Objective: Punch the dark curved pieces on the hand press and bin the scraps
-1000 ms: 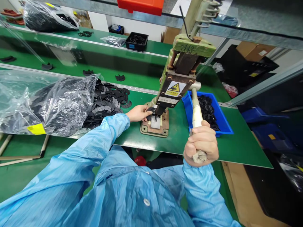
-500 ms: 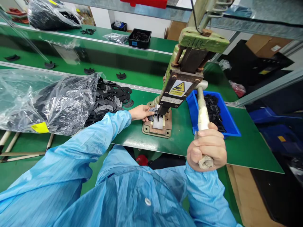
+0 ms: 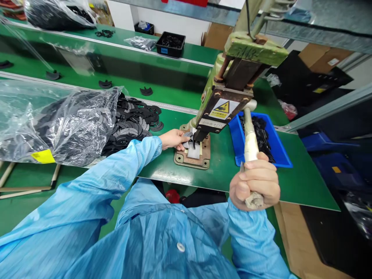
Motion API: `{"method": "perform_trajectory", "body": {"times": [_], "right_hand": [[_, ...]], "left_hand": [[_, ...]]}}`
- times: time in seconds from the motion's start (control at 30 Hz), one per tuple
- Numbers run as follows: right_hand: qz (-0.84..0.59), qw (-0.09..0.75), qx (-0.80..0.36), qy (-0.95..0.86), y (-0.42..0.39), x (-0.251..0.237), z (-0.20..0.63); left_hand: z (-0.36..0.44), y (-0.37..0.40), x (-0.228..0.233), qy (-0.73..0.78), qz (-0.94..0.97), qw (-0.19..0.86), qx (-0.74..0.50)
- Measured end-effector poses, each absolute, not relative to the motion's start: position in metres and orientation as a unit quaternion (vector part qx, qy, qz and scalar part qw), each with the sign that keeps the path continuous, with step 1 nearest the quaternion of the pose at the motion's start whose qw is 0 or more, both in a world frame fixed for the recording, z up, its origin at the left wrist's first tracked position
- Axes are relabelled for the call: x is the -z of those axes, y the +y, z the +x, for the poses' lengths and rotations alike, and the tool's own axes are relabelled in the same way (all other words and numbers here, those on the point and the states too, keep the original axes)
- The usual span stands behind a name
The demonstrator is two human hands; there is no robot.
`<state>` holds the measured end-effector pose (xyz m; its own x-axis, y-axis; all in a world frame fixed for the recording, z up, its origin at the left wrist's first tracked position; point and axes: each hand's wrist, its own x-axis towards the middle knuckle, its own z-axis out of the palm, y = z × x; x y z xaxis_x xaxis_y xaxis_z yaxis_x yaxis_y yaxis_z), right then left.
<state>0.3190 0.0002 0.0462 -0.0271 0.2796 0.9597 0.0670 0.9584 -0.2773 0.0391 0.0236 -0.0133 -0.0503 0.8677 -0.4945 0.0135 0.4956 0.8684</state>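
A green hand press [image 3: 222, 102] with a yellow warning label stands on the green bench, its ram low over a metal base [image 3: 192, 162]. Pinched in my left hand [image 3: 173, 139] is a dark curved piece [image 3: 187, 142], laid over the plate under the ram; the ram hides part of it. My right hand [image 3: 255, 184] is wrapped round the taped lever [image 3: 250, 139] of the press. To the left, many loose dark curved pieces [image 3: 130, 126] spill from a clear plastic bag [image 3: 72, 124] with a yellow tag.
A blue bin [image 3: 280, 149] of black parts sits right of the press. Beyond the bench, several curved pieces lie spaced out on a green strip [image 3: 174, 96]. A black bin [image 3: 171, 44] stands on the back ledge. A metal shelf edge [image 3: 186, 13] crosses overhead.
My view has shifted slightly, moving the background. Both hands keep their holds, the left on the curved piece under the ram and the right on the lever; the curved pieces on the strip appear further left.
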Motion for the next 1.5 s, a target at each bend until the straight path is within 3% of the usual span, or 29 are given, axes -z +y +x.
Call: {"method": "perform_trajectory", "body": {"times": [0.13, 0.3, 0.4, 0.53, 0.67, 0.77, 1.23, 1.5], "right_hand": [[-0.107, 0.684, -0.080, -0.717, 0.000, -0.065, 0.317], [-0.078, 0.682, -0.104, -0.720, 0.022, -0.138, 0.315], [-0.121, 0.680, -0.144, -0.709, 0.041, -0.156, 0.317], [-0.238, 0.667, -0.215, -0.672, 0.044, -0.100, 0.311], [-0.267, 0.513, -0.356, -0.734, 0.006, -0.020, 0.284], [-0.274, 0.472, -0.410, -0.731, -0.023, 0.007, 0.263], [-0.306, 0.508, -0.398, -0.700, -0.051, 0.008, 0.265], [-0.295, 0.473, -0.354, -0.751, -0.047, 0.017, 0.277]], "left_hand": [[0.041, 0.022, 0.012, 0.630, 0.351, 0.590, -0.364], [0.044, 0.011, 0.010, 0.612, 0.348, 0.589, -0.397], [0.042, -0.010, 0.003, 0.599, 0.356, 0.579, -0.423], [0.039, -0.049, -0.019, 0.558, 0.395, 0.566, -0.461], [0.046, -0.081, -0.043, 0.509, 0.429, 0.570, -0.483], [0.058, -0.094, -0.054, 0.494, 0.446, 0.575, -0.476], [0.087, -0.104, -0.061, 0.514, 0.486, 0.564, -0.426], [0.084, -0.095, -0.050, 0.469, 0.440, 0.653, -0.400]]}}
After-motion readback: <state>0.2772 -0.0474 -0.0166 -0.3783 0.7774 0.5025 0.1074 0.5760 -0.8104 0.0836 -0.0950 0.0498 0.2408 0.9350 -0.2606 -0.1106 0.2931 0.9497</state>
